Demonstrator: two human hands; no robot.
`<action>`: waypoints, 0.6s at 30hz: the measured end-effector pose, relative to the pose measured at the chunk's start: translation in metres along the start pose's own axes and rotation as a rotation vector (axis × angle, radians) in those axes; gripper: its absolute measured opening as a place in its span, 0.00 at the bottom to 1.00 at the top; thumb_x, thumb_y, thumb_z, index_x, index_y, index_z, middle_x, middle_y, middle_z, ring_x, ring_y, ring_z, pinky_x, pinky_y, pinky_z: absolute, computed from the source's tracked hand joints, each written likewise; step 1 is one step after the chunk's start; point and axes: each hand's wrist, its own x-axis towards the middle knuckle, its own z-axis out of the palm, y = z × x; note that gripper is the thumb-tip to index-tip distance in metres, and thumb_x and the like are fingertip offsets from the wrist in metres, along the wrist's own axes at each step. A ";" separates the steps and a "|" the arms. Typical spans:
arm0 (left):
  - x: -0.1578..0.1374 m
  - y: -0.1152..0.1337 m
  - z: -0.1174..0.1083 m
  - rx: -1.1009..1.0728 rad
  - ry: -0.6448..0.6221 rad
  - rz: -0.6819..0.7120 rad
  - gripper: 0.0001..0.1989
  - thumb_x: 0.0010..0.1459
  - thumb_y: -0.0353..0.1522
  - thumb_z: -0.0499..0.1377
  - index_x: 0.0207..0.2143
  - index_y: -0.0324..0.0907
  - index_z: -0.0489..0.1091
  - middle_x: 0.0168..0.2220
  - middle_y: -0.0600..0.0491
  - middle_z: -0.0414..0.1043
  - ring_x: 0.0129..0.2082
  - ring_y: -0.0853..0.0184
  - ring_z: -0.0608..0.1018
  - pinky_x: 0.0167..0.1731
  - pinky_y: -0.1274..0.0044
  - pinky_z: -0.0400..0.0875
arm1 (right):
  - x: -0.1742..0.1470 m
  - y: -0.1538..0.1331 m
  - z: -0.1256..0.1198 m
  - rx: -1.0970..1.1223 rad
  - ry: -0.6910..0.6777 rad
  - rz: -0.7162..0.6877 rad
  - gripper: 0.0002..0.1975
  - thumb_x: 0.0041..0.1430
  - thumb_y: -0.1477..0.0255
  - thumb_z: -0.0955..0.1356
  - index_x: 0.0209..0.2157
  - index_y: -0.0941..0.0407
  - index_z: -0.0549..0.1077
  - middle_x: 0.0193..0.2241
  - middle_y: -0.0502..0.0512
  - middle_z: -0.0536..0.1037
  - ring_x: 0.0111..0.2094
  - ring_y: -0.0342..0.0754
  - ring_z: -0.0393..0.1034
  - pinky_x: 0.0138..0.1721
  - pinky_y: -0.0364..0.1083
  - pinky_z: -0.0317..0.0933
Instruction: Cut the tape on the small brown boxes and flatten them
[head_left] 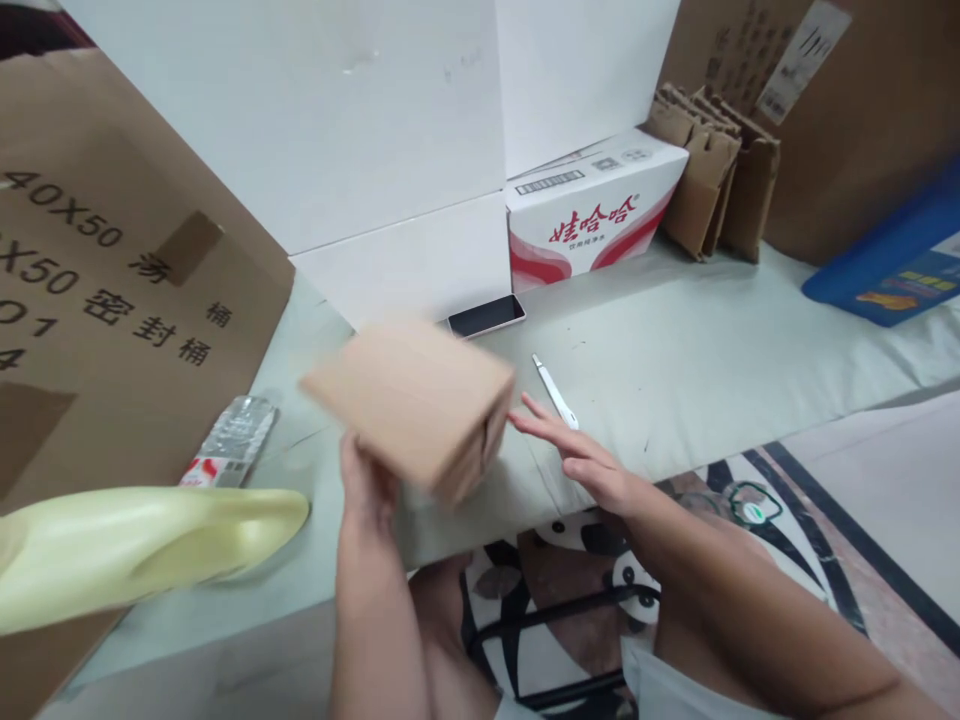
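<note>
A small brown cardboard box [411, 393], smeared by motion, is held tilted above the cloth-covered surface. My left hand [369, 482] grips it from below at its near left side; most of the fingers are hidden behind it. My right hand [574, 450] is open, its fingers stretched out toward the box's right edge. Whether a fingertip touches the box I cannot tell. Just beyond those fingers lies a slim white pen-like tool [554, 391]. Farther back, a phone-like dark rectangle [487, 317] rests against the white panel.
At the left stand a large printed carton [112, 250], a clear plastic package [236, 435] and a pale yellow curved object [157, 545]. Behind are a red-and-white carton [592, 215] and folded cardboard [705, 175]. A blue container [892, 255] stands right, on the pale green cloth [675, 340].
</note>
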 end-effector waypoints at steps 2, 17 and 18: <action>-0.004 -0.004 0.018 -0.032 -0.161 -0.256 0.33 0.53 0.62 0.52 0.30 0.42 0.74 0.24 0.47 0.75 0.30 0.56 0.79 0.27 0.70 0.73 | 0.003 0.001 -0.003 -0.088 0.073 -0.028 0.32 0.64 0.47 0.64 0.65 0.43 0.66 0.74 0.49 0.48 0.75 0.55 0.34 0.73 0.61 0.37; -0.005 0.007 0.038 0.238 0.019 0.246 0.24 0.55 0.48 0.63 0.50 0.45 0.74 0.53 0.45 0.75 0.51 0.56 0.77 0.48 0.67 0.73 | 0.013 0.016 -0.003 -0.147 0.308 -0.015 0.25 0.63 0.46 0.65 0.51 0.48 0.75 0.70 0.58 0.59 0.71 0.59 0.53 0.68 0.63 0.52; -0.005 0.007 0.040 0.212 -0.024 0.380 0.23 0.57 0.49 0.61 0.50 0.47 0.74 0.58 0.45 0.72 0.60 0.54 0.72 0.56 0.63 0.69 | 0.013 0.015 -0.001 -0.151 0.277 -0.021 0.25 0.63 0.46 0.64 0.51 0.48 0.75 0.70 0.57 0.59 0.71 0.58 0.52 0.69 0.62 0.51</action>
